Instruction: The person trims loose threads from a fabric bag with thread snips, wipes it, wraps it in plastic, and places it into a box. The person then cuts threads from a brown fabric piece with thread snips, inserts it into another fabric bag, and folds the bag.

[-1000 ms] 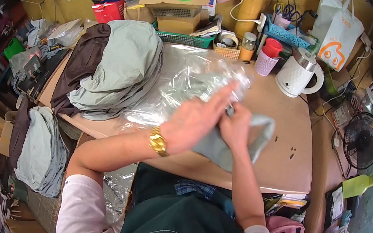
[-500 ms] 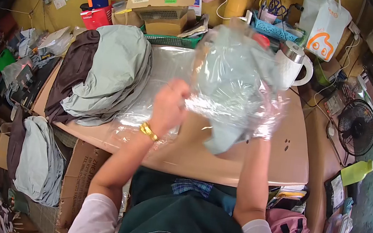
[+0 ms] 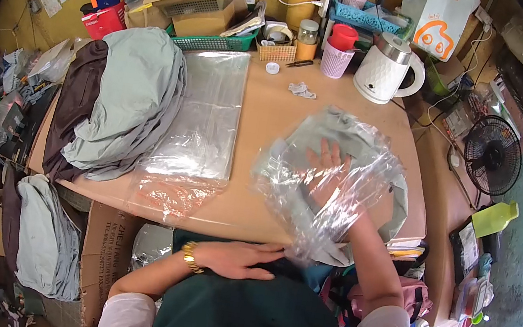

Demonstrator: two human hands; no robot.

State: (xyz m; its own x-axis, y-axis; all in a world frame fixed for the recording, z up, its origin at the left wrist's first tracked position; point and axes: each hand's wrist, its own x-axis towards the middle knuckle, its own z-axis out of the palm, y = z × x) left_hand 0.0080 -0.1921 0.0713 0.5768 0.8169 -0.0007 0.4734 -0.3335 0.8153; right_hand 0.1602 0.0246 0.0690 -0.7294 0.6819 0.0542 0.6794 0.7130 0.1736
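Inside one bag (image 3: 326, 223), one right hand (image 3: 331, 177)

Bagged cloth (image 3: 353, 131) lies right of plastic bags (image 3: 210, 113).

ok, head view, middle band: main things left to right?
Dark brown cloth → pale grey cloth pile → flat clear plastic → grey cloth in clear plastic → black fan. Right hand left out: it overlaps the cloth in plastic.
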